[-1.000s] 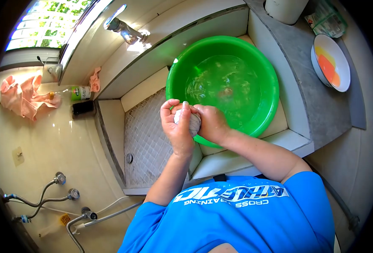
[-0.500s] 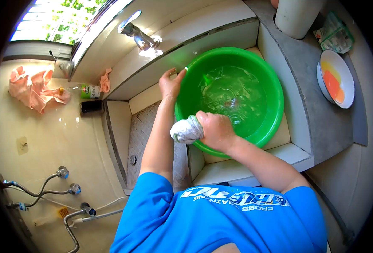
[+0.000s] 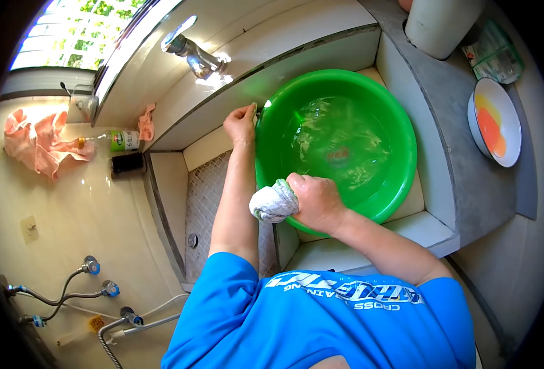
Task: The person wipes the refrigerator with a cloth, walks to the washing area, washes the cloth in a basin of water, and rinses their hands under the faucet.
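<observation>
My right hand (image 3: 318, 202) is closed around a bunched white cloth (image 3: 274, 202) with green edging. It holds the cloth over the near left rim of a large green basin (image 3: 401, 178), which has water in it. A blurred reddish patch shows through the rippling water. Just outside the basin's upper left rim, my left hand (image 3: 240, 126) has its fingers pinched together. Whatever may be between those fingertips is too small to make out.
A chrome faucet (image 3: 201, 60) stands behind the sink ledge. On the left are a peach cloth (image 3: 38, 141), a bottle (image 3: 121, 141) and a black-bristled brush (image 3: 127, 163). To the right sits a white bowl (image 3: 510, 132) with orange and yellow inside, near a green packet (image 3: 495, 56).
My left hand has gone from spread thumb and fingers to a pinch, dropping slightly to the left. The right hand still grips the cloth in nearly the same spot. The view has shifted a little.
</observation>
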### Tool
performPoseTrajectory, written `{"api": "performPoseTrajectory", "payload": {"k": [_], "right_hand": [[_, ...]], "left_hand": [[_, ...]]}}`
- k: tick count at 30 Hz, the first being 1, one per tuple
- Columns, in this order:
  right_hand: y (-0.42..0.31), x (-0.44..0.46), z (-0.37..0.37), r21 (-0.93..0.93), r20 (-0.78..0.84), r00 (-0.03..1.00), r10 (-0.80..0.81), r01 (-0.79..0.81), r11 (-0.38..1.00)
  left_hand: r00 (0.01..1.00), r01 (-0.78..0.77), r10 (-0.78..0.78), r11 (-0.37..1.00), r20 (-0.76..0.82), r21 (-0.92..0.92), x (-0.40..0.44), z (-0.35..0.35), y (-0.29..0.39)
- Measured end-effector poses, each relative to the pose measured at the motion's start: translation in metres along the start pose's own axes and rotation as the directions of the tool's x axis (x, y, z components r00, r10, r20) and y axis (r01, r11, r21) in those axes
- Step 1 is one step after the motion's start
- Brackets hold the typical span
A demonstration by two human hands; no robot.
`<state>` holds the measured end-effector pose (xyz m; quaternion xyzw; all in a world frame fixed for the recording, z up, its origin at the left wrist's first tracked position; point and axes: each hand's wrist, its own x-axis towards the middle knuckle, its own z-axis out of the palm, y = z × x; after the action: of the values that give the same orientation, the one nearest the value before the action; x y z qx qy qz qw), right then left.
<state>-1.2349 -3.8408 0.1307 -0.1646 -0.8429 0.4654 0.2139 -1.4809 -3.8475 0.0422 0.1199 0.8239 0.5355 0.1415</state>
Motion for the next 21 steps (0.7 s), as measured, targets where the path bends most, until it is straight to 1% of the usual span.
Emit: {"api": "performPoseTrajectory", "payload": {"k": [1, 2, 4, 5, 7, 9, 11, 13, 15, 18, 21], "right_hand": [[0.001, -0.001, 0.001, -0.007, 0.035, 0.999, 0.034, -0.034, 0.999], [0.001, 0.0, 0.0, -0.006, 0.041, 0.999, 0.031, -0.03, 1.0], [-0.002, 0.002, -0.004, -0.003, 0.042, 0.999, 0.034, -0.034, 0.999], [-0.002, 0.002, -0.003, -0.001, 0.043, 0.999, 0.033, -0.033, 0.999], [-0.002, 0.001, -0.002, 0.009, 0.069, 0.995, 0.074, -0.075, 0.997], [-0.001, 0.001, -0.001, 0.002, 0.08, 0.995, 0.062, -0.063, 0.998], [-0.001, 0.001, -0.001, -0.006, 0.092, 0.994, 0.051, -0.051, 0.999], [0.0, 0.001, -0.001, -0.049, 0.059, 0.998, 0.005, -0.002, 0.999], [-0.002, 0.002, -0.004, -0.042, 0.058, 0.998, 0.013, -0.011, 0.999], [-0.001, 0.003, -0.005, -0.034, 0.039, 0.999, 0.021, -0.019, 0.999], [0.0, 0.003, -0.003, -0.031, 0.031, 0.999, 0.024, -0.023, 0.999]], "left_hand": [[0.996, -0.077, 0.079, 0.996, -0.045, 0.052, 0.0, -0.005, 0.004], [0.996, -0.074, 0.077, 0.996, -0.052, 0.051, -0.001, -0.012, 0.008], [0.996, -0.08, 0.075, 0.984, -0.04, -0.156, -0.007, -0.028, 0.026], [0.996, -0.069, 0.057, 0.982, -0.069, -0.177, -0.012, -0.035, 0.036], [0.993, -0.093, 0.078, 0.982, -0.093, -0.165, -0.009, -0.05, 0.038], [0.991, -0.102, 0.087, 0.983, -0.104, -0.153, -0.011, -0.056, 0.041], [0.991, -0.067, 0.041, 0.975, -0.127, -0.212, -0.013, -0.059, 0.045], [0.991, -0.054, 0.025, 0.973, -0.13, -0.224, -0.013, -0.064, 0.047], [0.988, -0.039, 0.002, 0.97, -0.153, -0.239, -0.011, -0.072, 0.047], [0.979, -0.063, 0.0, 0.952, -0.204, -0.299, -0.01, -0.09, 0.05], [0.962, -0.084, 0.001, 0.952, -0.274, -0.293, -0.008, -0.112, 0.05]]}}
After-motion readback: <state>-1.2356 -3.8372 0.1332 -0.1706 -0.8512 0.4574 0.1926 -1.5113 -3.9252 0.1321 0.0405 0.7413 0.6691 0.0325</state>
